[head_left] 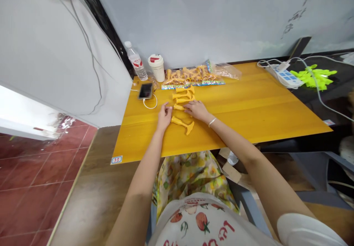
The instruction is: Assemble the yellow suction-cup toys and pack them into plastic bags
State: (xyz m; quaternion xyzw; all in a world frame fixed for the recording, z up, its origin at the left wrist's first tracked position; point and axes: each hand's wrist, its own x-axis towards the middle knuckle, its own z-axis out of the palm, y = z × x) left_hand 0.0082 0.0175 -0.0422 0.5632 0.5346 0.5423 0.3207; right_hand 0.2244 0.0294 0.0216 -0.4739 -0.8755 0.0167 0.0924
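**Two hands pinch one yellow piece on a wood-grain table**

Our left hand (164, 116) and right hand (197, 110) sit close together, fingers narrowed onto a small yellow moulded plastic piece (178, 107) between them. A thin silver bangle (212, 122) circles our right wrist. Just beside the left hand, toward us, lies a second smooth piece, a T-shaped rod (181, 124) with a flared end. Beyond our fingertips, three more pieces (184, 95) lie roughly parallel and close together, making five loose pieces in all.

Farther out, a clear plastic bag (190, 76) holds more, too bunched to count. Past the left hand are one phone (145, 91) on a white cable (151, 104), one ribbed water bottle (135, 61) and one white lidded cup (156, 67).

The glossy yellow table (262, 106) has a straight near edge just below our hands. The left edge is near, while a long open stretch runs past the right hand. Beyond that stretch sit one white power strip (282, 76) and a neon-green plastic bundle (313, 76).
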